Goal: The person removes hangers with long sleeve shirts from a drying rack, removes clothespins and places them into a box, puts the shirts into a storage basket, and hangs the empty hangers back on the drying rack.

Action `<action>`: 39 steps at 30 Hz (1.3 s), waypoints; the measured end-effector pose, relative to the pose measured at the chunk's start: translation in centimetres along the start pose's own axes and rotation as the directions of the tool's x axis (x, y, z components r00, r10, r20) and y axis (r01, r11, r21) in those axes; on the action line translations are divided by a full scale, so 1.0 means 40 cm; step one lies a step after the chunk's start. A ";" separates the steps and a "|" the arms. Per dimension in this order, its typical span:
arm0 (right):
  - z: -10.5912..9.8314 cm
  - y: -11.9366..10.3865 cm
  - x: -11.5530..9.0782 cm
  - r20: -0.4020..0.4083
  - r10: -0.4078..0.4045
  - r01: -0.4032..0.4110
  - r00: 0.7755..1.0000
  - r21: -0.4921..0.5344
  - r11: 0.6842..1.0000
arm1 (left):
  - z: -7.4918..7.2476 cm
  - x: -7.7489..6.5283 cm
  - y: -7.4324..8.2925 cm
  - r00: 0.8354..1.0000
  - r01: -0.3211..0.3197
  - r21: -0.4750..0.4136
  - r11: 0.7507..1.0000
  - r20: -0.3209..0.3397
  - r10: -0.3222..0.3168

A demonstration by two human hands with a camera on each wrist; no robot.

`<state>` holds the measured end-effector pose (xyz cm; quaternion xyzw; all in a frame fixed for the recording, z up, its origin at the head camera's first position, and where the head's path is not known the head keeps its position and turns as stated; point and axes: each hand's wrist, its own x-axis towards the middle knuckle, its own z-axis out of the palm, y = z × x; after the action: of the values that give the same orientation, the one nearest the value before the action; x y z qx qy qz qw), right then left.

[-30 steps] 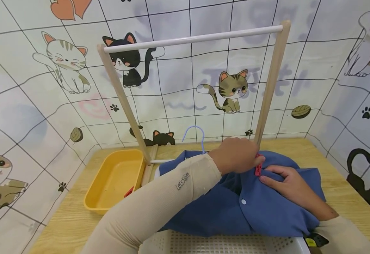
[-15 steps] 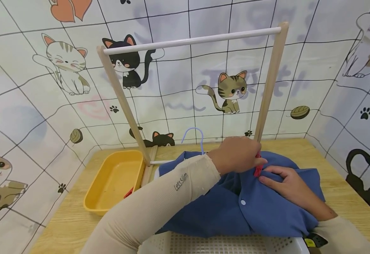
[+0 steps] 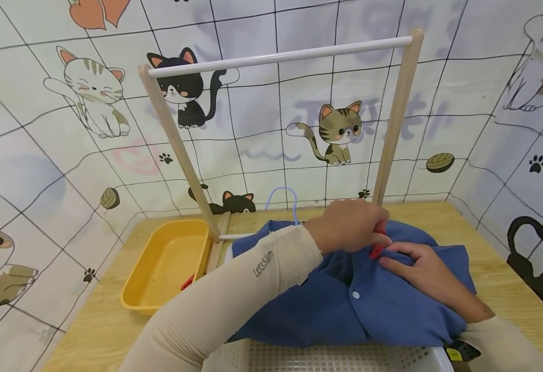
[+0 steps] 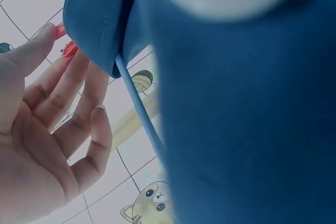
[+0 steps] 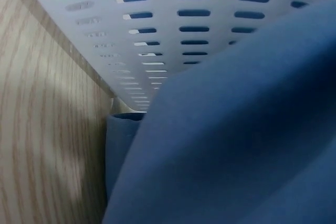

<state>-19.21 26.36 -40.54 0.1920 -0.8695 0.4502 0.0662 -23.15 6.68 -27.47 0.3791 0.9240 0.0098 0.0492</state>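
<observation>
On the head cam we've got our left hand [image 3: 350, 225] pinching a red clip [image 3: 376, 252] at the blue shirt [image 3: 315, 310], draped across the white basket [image 3: 322, 357] on the counter [image 3: 85, 330]; our right hand [image 3: 422, 271] grips cloth just beside it. Left wrist cam: that pinch, right by a stitched edge. Right wrist cam gives us shirt against slotted basket.

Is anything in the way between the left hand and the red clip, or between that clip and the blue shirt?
Nothing visible is. The left hand pinches the red clip, whose lower end is right at the blue shirt. The right hand is beside the clip, not between.
</observation>
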 end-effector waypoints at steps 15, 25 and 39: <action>-0.007 0.001 -0.002 -0.005 0.005 -0.005 1.000 0.010 1.000 | -0.007 -0.018 -0.006 0.995 -0.057 -0.051 0.997 -0.091 0.052; -0.004 -0.001 -0.002 -0.020 0.018 -0.018 1.000 -0.016 1.000 | -0.002 -0.030 -0.018 0.982 -0.092 -0.044 0.995 -0.169 0.083; -0.005 -0.006 0.002 -0.026 0.033 -0.034 0.999 -0.044 0.998 | -0.031 -0.055 -0.031 0.947 -0.037 -0.098 0.994 -0.321 0.003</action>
<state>-19.21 26.36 -40.22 0.1704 -0.8814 0.4342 0.0739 -22.59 4.27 -26.13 0.3788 0.9141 0.1193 -0.0820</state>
